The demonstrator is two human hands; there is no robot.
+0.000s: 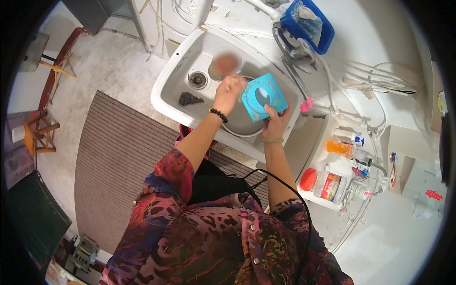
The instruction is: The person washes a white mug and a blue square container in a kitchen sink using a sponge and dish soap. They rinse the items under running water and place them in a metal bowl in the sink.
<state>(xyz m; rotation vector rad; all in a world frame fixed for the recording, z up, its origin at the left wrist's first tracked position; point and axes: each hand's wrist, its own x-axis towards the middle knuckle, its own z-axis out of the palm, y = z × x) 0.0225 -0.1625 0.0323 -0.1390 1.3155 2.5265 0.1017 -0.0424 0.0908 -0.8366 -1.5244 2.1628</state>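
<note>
Over a white ceramic sink (167,110), my right hand (273,119) grips the lower edge of a square turquoise plastic piece (253,107) with a round hole in its middle. My left hand (228,93), a black bead bracelet at its wrist, is closed around a pale, blurred wad (236,82) close to the piece's left edge. Beneath both hands a round basin (245,127) holds greyish water. A dark scouring pad (190,99) lies near the drain (197,80). Behind my left hand stands a round container (214,71) with a blurred reddish top.
A metal faucet (294,76) with a pink tip reaches over the sink's right side. A blue plastic basket (326,39) is behind it. At the right, a white washbasin (322,203) holds bottles and a red-lidded jar (308,179). A ribbed brown mat (107,142) covers the floor at left.
</note>
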